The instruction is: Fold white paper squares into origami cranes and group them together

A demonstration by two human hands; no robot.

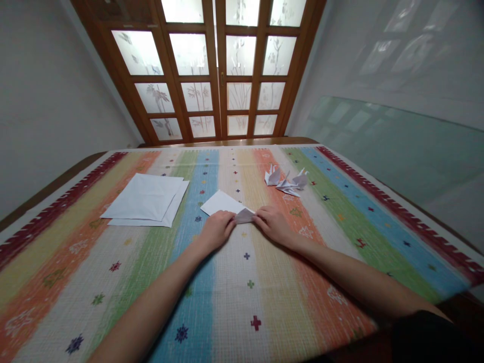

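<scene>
- The striped tablecloth (230, 312) lies under everything; its soft weave could give beneath a pressing finger, leaving a crease blunt or slightly off line.
- The white sheets (145, 196) lie stacked at the left, edges out of line; a sweep of the left forearm could probably push the loose top one askew.
- The folded sheet (221, 202) sits mid-table between the hands, its long point towards the far left, unheld at that end; it could swivel if the two hands pull unevenly.
- The left hand (218, 229) has its fingertips drawn together on the sheet's near edge; the thumb's exact placing is hidden. Pressing too soon might fix a skewed fold.
- The right hand (275, 225) pinches the right corner between thumb and fingers; too hard a tug could crumple or tear it.
- The paper birds (289, 187) stand clustered at the far right, beyond the right hand; a careless outward reach could bend their thin points.
- The small raised flap (245, 217), between the fingertips, could spring back if released uncreased.
</scene>
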